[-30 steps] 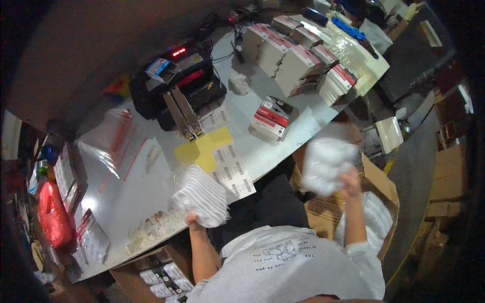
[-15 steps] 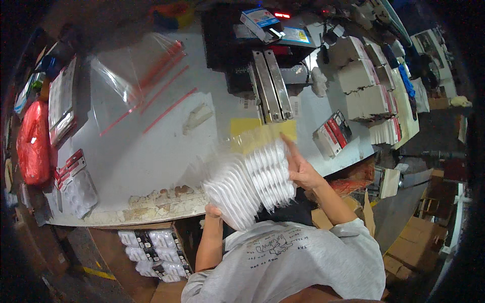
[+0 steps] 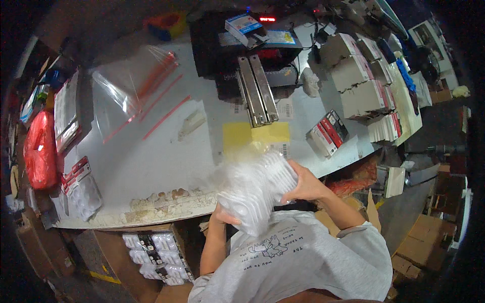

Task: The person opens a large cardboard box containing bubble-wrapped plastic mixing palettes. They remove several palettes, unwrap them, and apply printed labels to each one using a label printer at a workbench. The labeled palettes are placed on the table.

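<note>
Stacks of clear plastic (image 3: 250,194) sit at the lower centre of the frame, held at opposite sides by the part-curled fingers of the left hand (image 3: 221,216) and right hand (image 3: 307,185), seemingly being nested, which calls for level, even pressure.

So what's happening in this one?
A person in a grey shirt is holding a bunch of clear ribbed plastic shells at the table's near edge, left hand on one side, right hand on the other. Motion blurs part of the bunch. A yellow sheet lies just beyond it, and a black machine stands farther back.
</note>
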Demonstrator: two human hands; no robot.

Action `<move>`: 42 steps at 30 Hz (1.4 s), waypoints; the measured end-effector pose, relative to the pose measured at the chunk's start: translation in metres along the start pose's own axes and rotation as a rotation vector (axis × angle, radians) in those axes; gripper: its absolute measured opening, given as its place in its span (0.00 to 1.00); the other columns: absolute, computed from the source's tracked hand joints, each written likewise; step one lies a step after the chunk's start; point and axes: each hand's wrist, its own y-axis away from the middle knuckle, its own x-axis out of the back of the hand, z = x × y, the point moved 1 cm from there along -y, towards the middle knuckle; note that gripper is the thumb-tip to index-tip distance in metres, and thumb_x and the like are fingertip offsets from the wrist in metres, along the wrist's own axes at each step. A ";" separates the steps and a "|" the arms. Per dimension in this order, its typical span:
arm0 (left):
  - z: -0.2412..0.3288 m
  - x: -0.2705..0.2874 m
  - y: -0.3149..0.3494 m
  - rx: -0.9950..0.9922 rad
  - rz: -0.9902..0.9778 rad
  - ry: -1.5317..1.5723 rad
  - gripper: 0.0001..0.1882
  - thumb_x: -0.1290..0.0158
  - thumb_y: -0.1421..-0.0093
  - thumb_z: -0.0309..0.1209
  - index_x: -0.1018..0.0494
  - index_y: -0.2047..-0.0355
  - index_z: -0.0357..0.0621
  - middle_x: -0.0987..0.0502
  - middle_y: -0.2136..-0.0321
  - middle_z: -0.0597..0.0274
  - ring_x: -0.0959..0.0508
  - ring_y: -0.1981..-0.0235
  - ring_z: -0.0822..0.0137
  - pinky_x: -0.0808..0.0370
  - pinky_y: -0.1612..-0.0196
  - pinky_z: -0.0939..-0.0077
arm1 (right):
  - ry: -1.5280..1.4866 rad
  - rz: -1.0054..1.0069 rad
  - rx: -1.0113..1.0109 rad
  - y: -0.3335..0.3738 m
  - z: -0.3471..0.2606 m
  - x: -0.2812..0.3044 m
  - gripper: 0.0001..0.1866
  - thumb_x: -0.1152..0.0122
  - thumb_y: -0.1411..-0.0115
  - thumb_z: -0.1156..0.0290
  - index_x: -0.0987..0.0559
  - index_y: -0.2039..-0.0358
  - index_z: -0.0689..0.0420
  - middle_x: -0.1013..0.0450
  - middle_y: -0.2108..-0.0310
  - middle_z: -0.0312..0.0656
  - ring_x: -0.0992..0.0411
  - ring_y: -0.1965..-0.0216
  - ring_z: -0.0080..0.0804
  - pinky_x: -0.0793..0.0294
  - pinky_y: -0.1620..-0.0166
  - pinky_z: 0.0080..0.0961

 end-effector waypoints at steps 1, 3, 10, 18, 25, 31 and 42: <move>-0.003 -0.004 -0.001 -0.012 -0.077 -0.047 0.61 0.31 0.79 0.36 0.50 0.42 0.35 0.38 0.47 0.49 0.37 0.45 0.54 0.41 0.43 0.59 | 0.003 0.010 0.046 0.002 0.003 0.000 0.52 0.23 0.75 0.53 0.37 0.50 0.64 0.31 0.56 0.53 0.32 0.53 0.43 0.34 0.51 0.32; -0.010 -0.013 -0.002 -0.013 -0.155 -0.102 0.59 0.31 0.79 0.31 0.49 0.43 0.34 0.36 0.49 0.53 0.34 0.48 0.58 0.39 0.45 0.64 | 0.008 -0.005 0.180 0.007 0.012 -0.003 0.51 0.23 0.74 0.54 0.37 0.50 0.64 0.31 0.56 0.53 0.32 0.53 0.41 0.34 0.50 0.31; -0.012 -0.057 -0.004 -0.103 0.004 0.013 0.56 0.32 0.76 0.31 0.47 0.43 0.35 0.34 0.51 0.52 0.32 0.49 0.58 0.35 0.47 0.65 | -0.478 0.044 0.193 0.018 0.062 0.003 0.45 0.24 0.69 0.67 0.36 0.49 0.63 0.33 0.53 0.41 0.34 0.52 0.31 0.38 0.46 0.27; 0.026 -0.062 -0.027 0.102 0.513 -0.243 0.42 0.37 0.64 0.32 0.42 0.48 0.34 0.31 0.56 0.50 0.29 0.55 0.58 0.31 0.52 0.67 | -0.852 0.255 0.132 0.002 0.077 0.024 0.42 0.29 0.60 0.66 0.41 0.47 0.65 0.34 0.54 0.48 0.34 0.52 0.35 0.36 0.48 0.29; 0.039 -0.069 -0.044 0.224 0.651 -0.574 0.35 0.39 0.57 0.37 0.39 0.51 0.32 0.30 0.59 0.49 0.28 0.59 0.60 0.32 0.55 0.72 | -0.095 0.385 0.157 -0.009 0.086 0.025 0.49 0.38 0.52 0.53 0.52 0.42 0.72 0.47 0.44 0.64 0.47 0.41 0.51 0.50 0.40 0.34; 0.027 -0.084 -0.044 0.125 0.636 -0.527 0.27 0.42 0.52 0.38 0.34 0.57 0.31 0.28 0.64 0.53 0.28 0.63 0.64 0.32 0.57 0.74 | -0.127 0.282 0.130 -0.003 0.080 0.012 0.44 0.44 0.46 0.58 0.55 0.41 0.71 0.49 0.43 0.64 0.49 0.40 0.52 0.51 0.39 0.33; 0.021 -0.078 -0.025 0.007 0.664 -0.776 0.28 0.45 0.49 0.39 0.36 0.53 0.33 0.35 0.57 0.49 0.36 0.53 0.60 0.39 0.51 0.69 | 0.023 0.503 0.130 0.022 0.093 0.003 0.35 0.46 0.44 0.59 0.44 0.44 0.69 0.40 0.52 0.58 0.40 0.49 0.49 0.44 0.44 0.35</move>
